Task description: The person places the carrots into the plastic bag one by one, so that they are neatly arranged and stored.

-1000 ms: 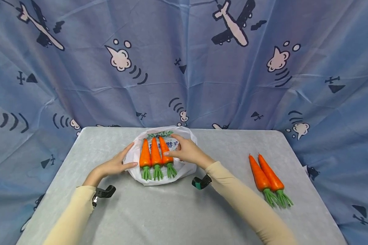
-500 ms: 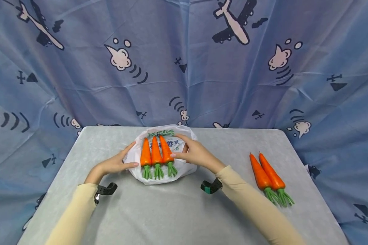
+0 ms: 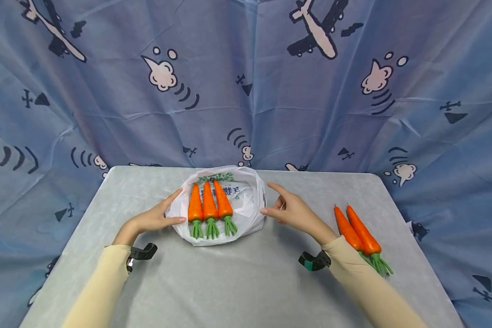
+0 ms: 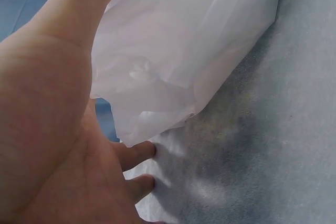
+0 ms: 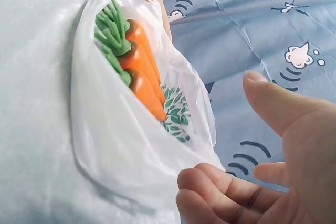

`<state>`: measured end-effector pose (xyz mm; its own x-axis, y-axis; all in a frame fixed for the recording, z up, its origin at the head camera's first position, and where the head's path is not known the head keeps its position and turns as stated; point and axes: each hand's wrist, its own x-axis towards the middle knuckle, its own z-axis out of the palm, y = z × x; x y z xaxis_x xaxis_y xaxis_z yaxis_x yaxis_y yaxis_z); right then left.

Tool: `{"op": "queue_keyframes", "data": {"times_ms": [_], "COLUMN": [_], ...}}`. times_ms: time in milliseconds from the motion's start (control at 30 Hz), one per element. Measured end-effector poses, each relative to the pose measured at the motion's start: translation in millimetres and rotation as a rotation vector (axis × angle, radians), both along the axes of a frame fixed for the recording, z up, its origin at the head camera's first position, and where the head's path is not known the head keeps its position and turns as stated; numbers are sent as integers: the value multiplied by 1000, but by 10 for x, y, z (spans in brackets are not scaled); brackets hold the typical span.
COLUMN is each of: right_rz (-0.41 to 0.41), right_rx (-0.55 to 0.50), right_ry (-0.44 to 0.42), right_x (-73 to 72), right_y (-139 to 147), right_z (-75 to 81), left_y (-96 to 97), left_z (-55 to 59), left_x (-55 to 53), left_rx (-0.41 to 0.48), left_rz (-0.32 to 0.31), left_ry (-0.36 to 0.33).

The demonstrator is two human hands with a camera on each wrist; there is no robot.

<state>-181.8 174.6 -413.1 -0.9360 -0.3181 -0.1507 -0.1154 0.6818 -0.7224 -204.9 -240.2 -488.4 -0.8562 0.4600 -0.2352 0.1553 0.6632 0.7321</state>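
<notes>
Right grip [image 3: 292,212] exits, parted — left grip [image 3: 151,218] spread on white plastic bag [image 3: 249,215]; three green-topped orange carrots [image 3: 209,205] in, right pair [image 3: 365,234] remains.

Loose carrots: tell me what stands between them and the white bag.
In the head view, the right hand is between the loose carrots and the white bag; the right sleeve partly covers one. Nothing else visible intervenes.
</notes>
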Motion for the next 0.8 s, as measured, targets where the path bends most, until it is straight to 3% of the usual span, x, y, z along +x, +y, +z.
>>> {"op": "queue_keyframes", "data": {"times_ms": [267,500,800], "right_rz": [-44,-123,-241], "right_rx": [0,30,282], "right_ry": [5,36,117], "right_x": [109,160,217], "right_y": [234,639,1310], "right_z": [-23,-32,-197], "left_y": [-18,9,1], "left_z": [-34,8,31], "left_x": [2,25,36], "left_rx": [-4,-32,-37], "left_rz": [15,8,25], "left_ry": [-7,24,-13]}}
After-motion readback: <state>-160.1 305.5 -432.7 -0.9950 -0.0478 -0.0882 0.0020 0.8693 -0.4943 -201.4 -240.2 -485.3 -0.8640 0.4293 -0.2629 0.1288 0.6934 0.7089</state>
